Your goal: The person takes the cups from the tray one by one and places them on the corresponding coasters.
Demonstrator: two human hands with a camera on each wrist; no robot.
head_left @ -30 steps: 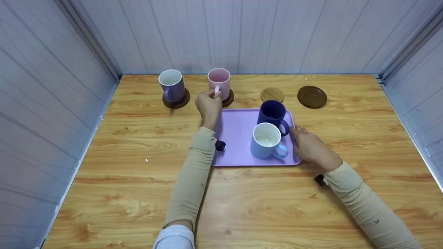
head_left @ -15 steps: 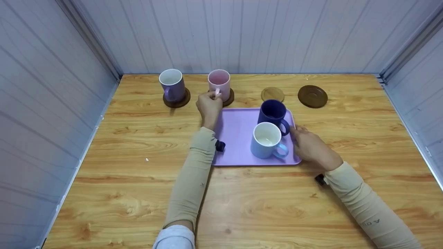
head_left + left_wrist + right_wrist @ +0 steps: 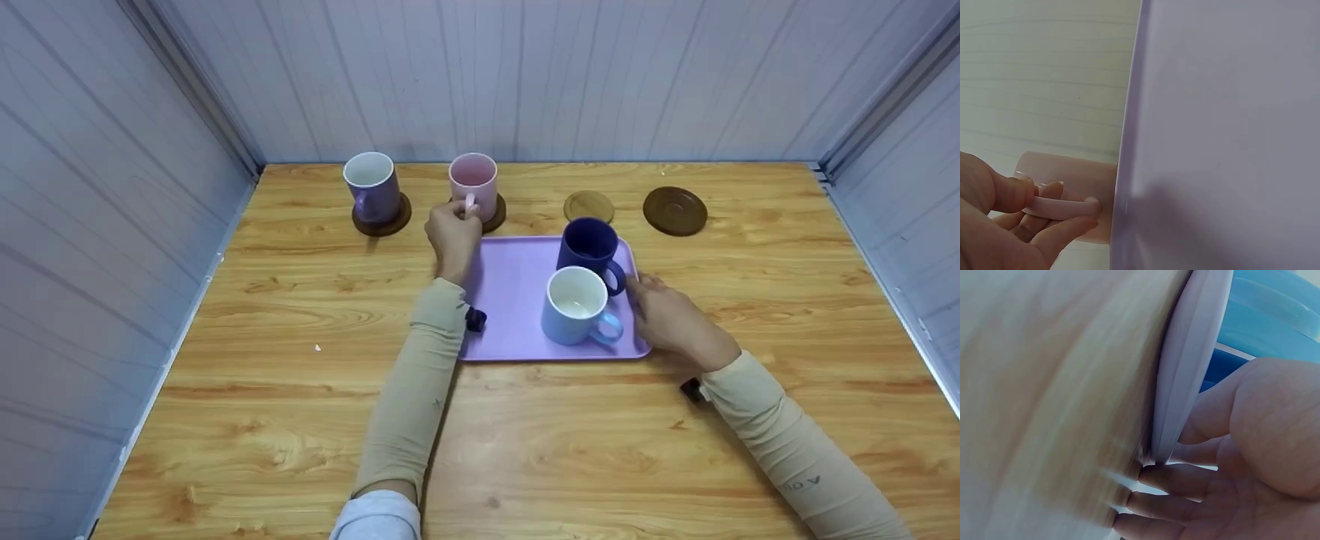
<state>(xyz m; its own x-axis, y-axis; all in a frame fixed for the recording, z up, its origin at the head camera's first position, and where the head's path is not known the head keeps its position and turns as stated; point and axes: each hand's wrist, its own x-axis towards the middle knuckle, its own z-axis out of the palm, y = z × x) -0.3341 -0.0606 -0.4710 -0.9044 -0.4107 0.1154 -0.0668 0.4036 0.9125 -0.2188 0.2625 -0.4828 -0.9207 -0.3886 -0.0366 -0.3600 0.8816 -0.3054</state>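
My left hand [image 3: 454, 236] holds the handle of a pink mug [image 3: 474, 180] with its fingers and thumb. The mug stands upright on a dark brown coaster [image 3: 496, 215], just behind the lilac tray [image 3: 510, 300]. In the left wrist view, the curved handle [image 3: 1061, 208] sits between thumb and fingers. At the tray's right edge, my right hand [image 3: 675, 319] grips the rim [image 3: 1188, 371], thumb over it and fingers low against the table. A dark blue mug [image 3: 589, 244] and a light blue mug [image 3: 574, 311] stand on the tray's right side.
A purple mug [image 3: 373, 191] stands on another brown coaster [image 3: 403, 214] to the left. Behind the tray lie a light wooden coaster [image 3: 589, 206] and a dark brown coaster [image 3: 675, 211]. Pale panel walls [image 3: 480, 82] enclose the wooden table [image 3: 300, 420] at back and sides.
The pink mug has lowered slightly onto its coaster, and my left hand has come down with it. My right hand, the tray and the other mugs keep their places.
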